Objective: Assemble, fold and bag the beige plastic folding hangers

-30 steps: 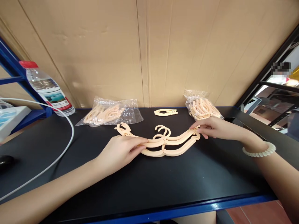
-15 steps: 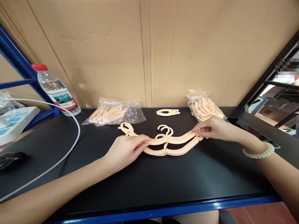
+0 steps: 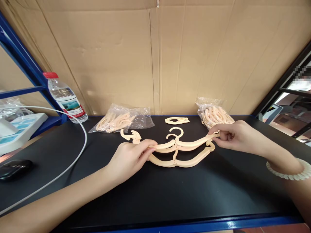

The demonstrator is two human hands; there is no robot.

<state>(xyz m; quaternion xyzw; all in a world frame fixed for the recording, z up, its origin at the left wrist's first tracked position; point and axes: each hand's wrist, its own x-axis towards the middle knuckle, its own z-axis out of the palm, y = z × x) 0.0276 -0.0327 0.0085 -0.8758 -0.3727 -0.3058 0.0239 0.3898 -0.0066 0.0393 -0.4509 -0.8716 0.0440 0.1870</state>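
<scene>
The left hand (image 3: 131, 158) has its fingers (image 3: 147, 144) closed in a pinch on the left arm of a peach plastic hanger (image 3: 191, 143). The right hand (image 3: 234, 136) pinches the hanger's right tip between thumb and forefinger. The hanger spans between both sets of fingers. A second hanger (image 3: 184, 162) lies just below them on the counter (image 3: 170, 194).

Hangers (image 3: 181, 152) lie on table (image 3: 170, 194), bags (image 3: 122, 119) behind.

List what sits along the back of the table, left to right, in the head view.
Bottle → left bag → folded hanger → right bag.
</scene>
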